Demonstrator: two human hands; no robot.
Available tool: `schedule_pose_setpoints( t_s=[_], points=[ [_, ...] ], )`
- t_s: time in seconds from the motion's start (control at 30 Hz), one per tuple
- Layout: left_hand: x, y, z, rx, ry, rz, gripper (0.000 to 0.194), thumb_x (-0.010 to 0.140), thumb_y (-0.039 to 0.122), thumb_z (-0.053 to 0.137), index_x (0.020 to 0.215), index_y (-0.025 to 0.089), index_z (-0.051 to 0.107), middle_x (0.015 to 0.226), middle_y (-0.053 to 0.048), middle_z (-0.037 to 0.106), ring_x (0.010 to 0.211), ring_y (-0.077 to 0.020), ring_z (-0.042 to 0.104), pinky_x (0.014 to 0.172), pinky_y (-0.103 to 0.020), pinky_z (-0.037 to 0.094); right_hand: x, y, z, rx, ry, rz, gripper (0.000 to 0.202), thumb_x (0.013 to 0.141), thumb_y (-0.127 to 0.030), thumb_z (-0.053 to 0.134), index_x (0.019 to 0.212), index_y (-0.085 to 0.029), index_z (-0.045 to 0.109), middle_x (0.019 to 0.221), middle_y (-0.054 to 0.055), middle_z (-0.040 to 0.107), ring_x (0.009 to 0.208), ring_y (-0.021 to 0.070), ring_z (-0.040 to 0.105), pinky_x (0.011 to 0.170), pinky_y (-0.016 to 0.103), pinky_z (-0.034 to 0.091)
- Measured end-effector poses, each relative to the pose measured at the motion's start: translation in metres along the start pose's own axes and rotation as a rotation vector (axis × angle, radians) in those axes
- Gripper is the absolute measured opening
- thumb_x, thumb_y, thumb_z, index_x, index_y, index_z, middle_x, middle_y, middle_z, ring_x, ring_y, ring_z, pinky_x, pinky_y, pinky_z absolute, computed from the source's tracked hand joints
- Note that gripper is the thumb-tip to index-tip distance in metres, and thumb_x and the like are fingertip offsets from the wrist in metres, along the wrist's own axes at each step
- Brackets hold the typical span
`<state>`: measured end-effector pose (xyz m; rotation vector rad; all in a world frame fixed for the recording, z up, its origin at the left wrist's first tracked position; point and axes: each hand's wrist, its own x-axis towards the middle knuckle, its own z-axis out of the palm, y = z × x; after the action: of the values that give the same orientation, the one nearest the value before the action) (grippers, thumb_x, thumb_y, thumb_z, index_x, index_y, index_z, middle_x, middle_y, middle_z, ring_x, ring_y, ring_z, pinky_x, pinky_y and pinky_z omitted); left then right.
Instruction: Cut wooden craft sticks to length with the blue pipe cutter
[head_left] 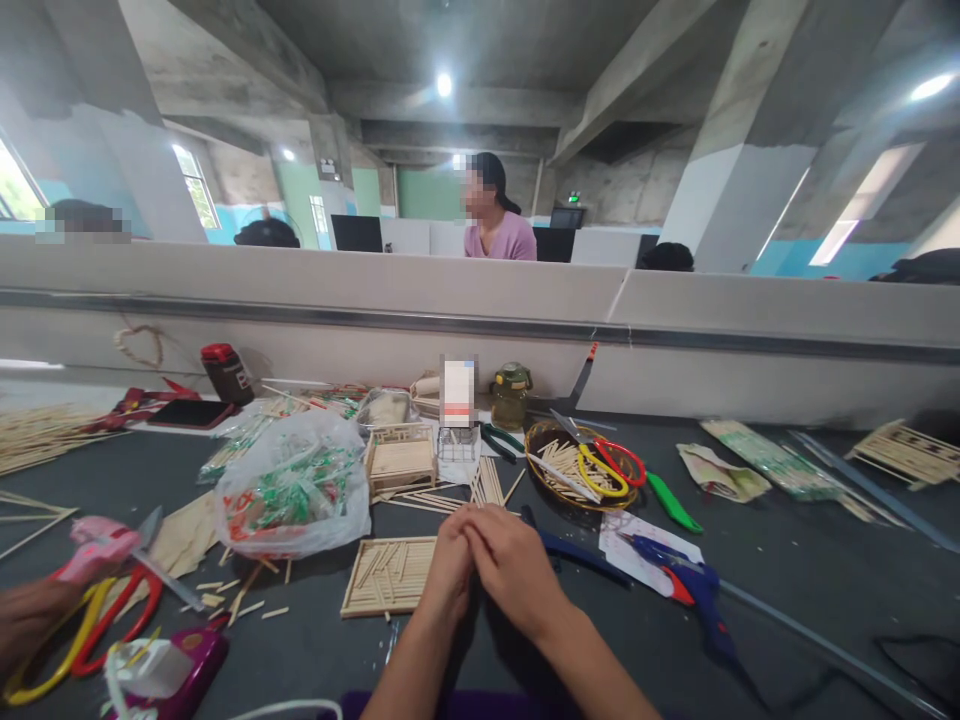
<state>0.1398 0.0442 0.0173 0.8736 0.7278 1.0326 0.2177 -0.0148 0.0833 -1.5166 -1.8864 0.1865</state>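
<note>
My left hand (451, 552) and my right hand (513, 562) are pressed together at the front middle of the dark table. Both sets of fingers are folded inward and closed, and anything between the palms is hidden from me. Just left of my left wrist lies a slatted bamboo-stick panel (390, 577) with several short loose sticks on it. Beyond my fingertips, longer wooden sticks (489, 482) lie fanned out near a small stick-built tray (402, 462). A dark blue tool (581, 552) is to the right of my right hand.
Leftward are a plastic bag of wrapped sticks (292, 490), a purple power strip (199, 665) and another person's hand (30, 625) with a pink glue gun (97, 545). Rightward are a basket (551, 490) with scissors (604, 475), and a blue glue gun (694, 585). A low partition (420, 285) borders the back.
</note>
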Motion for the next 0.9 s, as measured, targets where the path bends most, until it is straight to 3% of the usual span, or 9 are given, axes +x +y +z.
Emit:
schedule_pose_setpoints(
  t_s=[0.13,0.23,0.33,0.43,0.53,0.67,0.9],
  points=[
    [-0.006,0.005,0.003,0.014,-0.108,-0.059,0.028,0.063,0.03,0.078,0.081,0.012,0.066,0.074,-0.006,0.067,0.062,-0.0156,0.062,0.062,-0.026,0.047,-0.028,0.034,-0.014,0.145,0.221,0.255,0.027,0.096,-0.029,0.039,0.099,-0.021,0.065,0.094,0.005,0.066,0.088,0.0182,0.06,0.08,0.029,0.043],
    [-0.008,0.004,0.007,0.143,-0.182,-0.037,0.026,0.063,0.029,0.078,0.077,0.011,0.068,0.07,-0.006,0.066,0.06,-0.0149,0.061,0.061,-0.025,0.046,-0.034,0.057,-0.013,0.314,0.246,0.374,0.029,0.092,-0.038,0.048,0.103,-0.019,0.066,0.094,0.005,0.067,0.082,0.019,0.061,0.073,0.028,0.045],
    [-0.009,-0.002,0.01,0.281,-0.29,-0.003,0.018,0.065,0.026,0.075,0.072,0.01,0.069,0.061,-0.005,0.064,0.054,-0.0121,0.054,0.056,-0.023,0.041,-0.037,0.067,-0.011,0.424,0.186,0.358,0.031,0.088,-0.04,0.053,0.105,-0.018,0.067,0.086,0.004,0.064,0.078,0.0186,0.06,0.069,0.027,0.045],
    [-0.01,-0.009,0.011,0.359,-0.347,0.008,0.013,0.064,0.02,0.07,0.071,0.01,0.071,0.059,-0.003,0.062,0.052,-0.0106,0.05,0.054,-0.022,0.038,-0.039,0.065,-0.011,0.444,0.181,0.341,0.026,0.089,-0.037,0.053,0.089,-0.018,0.07,0.079,0.003,0.061,0.077,0.0177,0.06,0.071,0.026,0.043],
    [-0.01,-0.011,0.009,0.413,-0.345,-0.009,0.013,0.061,0.015,0.066,0.071,0.011,0.073,0.059,-0.002,0.062,0.053,-0.0107,0.049,0.053,-0.022,0.036,-0.042,0.062,-0.013,0.451,0.169,0.337,0.023,0.089,-0.032,0.052,0.079,-0.018,0.068,0.079,0.002,0.06,0.078,0.0168,0.06,0.072,0.025,0.042],
    [-0.01,-0.007,0.008,0.411,-0.351,-0.033,0.018,0.06,0.016,0.066,0.075,0.009,0.075,0.063,-0.004,0.065,0.056,-0.0113,0.049,0.057,-0.022,0.037,-0.042,0.061,-0.014,0.426,0.124,0.335,0.019,0.088,-0.029,0.054,0.082,-0.019,0.068,0.078,0.001,0.06,0.076,0.0162,0.059,0.069,0.024,0.041],
    [-0.011,0.0,0.01,0.498,-0.324,-0.002,0.02,0.062,0.022,0.066,0.074,0.009,0.076,0.057,-0.002,0.061,0.053,-0.0109,0.045,0.055,-0.023,0.035,-0.043,0.061,-0.01,0.416,0.17,0.331,0.018,0.088,-0.027,0.054,0.079,-0.019,0.068,0.079,0.001,0.06,0.077,0.0158,0.059,0.07,0.023,0.041]
  ],
)
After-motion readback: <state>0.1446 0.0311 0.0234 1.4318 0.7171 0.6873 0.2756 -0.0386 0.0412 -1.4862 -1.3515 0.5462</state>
